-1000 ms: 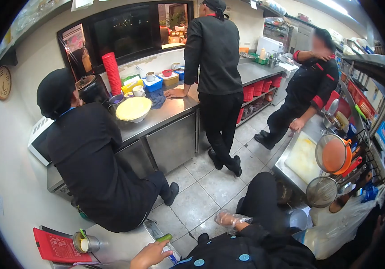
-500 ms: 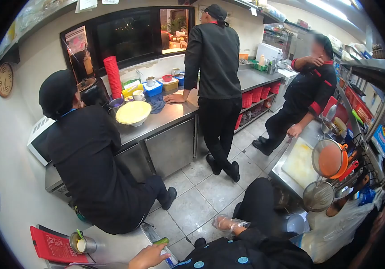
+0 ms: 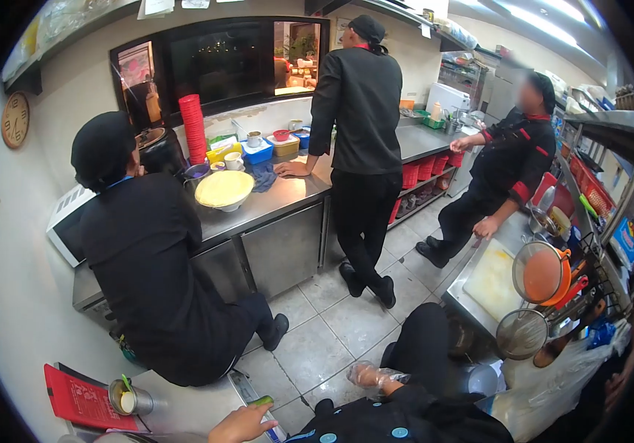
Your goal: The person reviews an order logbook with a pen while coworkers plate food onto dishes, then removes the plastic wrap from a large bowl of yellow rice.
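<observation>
Cucumber, green with rounded tip

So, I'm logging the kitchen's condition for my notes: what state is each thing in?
Left hand: bare, beside the green piece; grip unclear
Green piece: partly hidden
Right hand: in a clear plastic glove
Metal cup: upright, in use as a holder
Red containers: stacked
Blue cloth: crumpled
Cutting board: flat, yellow-stained
Ceiling light: lit
</observation>
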Motion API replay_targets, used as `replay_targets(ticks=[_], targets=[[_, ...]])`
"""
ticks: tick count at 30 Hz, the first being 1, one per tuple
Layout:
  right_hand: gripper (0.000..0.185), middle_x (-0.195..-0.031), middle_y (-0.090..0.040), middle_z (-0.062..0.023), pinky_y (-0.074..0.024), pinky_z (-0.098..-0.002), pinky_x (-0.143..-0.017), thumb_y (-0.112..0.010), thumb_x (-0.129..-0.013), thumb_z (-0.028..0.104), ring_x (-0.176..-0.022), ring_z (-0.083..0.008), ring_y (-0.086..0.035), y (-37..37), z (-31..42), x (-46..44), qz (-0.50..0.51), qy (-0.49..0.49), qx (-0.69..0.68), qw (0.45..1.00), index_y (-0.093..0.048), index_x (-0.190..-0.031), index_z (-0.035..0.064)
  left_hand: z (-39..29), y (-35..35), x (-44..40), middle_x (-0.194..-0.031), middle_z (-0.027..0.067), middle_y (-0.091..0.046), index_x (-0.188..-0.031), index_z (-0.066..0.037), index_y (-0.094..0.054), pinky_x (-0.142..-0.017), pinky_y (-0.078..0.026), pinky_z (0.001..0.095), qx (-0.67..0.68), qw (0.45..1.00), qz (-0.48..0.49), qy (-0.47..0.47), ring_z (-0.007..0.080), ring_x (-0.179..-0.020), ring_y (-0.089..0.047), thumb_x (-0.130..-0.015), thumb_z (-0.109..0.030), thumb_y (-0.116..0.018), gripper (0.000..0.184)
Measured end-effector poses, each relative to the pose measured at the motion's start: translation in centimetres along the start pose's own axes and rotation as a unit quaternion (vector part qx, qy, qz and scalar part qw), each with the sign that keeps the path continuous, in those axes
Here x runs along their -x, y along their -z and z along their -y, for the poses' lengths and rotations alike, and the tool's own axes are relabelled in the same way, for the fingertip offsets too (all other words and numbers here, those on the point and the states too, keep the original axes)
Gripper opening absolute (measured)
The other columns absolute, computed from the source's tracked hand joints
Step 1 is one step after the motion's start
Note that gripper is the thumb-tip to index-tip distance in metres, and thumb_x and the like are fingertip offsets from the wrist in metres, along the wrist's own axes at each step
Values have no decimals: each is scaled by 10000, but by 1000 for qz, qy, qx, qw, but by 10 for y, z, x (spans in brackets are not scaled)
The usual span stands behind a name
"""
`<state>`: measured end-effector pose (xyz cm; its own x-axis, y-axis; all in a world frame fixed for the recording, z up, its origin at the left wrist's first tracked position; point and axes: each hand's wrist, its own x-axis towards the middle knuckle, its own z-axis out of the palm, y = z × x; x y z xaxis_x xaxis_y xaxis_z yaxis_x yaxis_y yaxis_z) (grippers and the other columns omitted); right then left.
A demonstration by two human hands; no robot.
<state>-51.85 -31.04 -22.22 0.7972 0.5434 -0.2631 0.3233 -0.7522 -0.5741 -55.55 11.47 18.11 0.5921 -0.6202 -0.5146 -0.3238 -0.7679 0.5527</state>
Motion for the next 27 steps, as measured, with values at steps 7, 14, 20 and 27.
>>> replay_targets(ticks=[7, 14, 20, 27], targets=[[206, -530, -551, -91, -409, -362, -555, -598, -665, 129, -471, -250, -493, 41, 68, 29, -174, 56, 44, 982, -514, -481, 89, -17, 11, 5, -1081, 251, -562, -1290, -81, -433, -888, -415, 410, 7, 999, 24, 38, 391, -1005, -540, -872, -469, -482, 572], [281, -977, -616, -176, -467, -424, -796, -506, -808, 299, -927, -341, -597, 84, 120, 28, 20, -269, -8, 963, -631, -937, 83, -8, 5, 3, -1110, 248, -556, -1319, -107, -397, -895, -416, 408, 11, 1000, 7, -15, 390, -1014, -538, -880, -454, -475, 565], [244, -918, -624, -164, -467, -436, -729, -460, -820, 261, -842, -344, -602, 62, 82, 19, 26, -112, 29, 993, -605, -843, 67, 7, -6, -4, -1076, 254, -572, -1349, -155, -362, -881, -423, 415, -6, 1000, 3, -13, 393, -990, -549, -877, -450, -480, 569], [219, -776, -623, -160, -467, -424, -657, -440, -795, 202, -750, -318, -604, 94, 129, 27, 5, -111, 77, 991, -596, -724, 66, 12, -11, -6, -1066, 237, -585, -1366, -180, -332, -866, -433, 415, -3, 999, -20, -47, 391, -964, -563, -881, -429, -482, 565]])
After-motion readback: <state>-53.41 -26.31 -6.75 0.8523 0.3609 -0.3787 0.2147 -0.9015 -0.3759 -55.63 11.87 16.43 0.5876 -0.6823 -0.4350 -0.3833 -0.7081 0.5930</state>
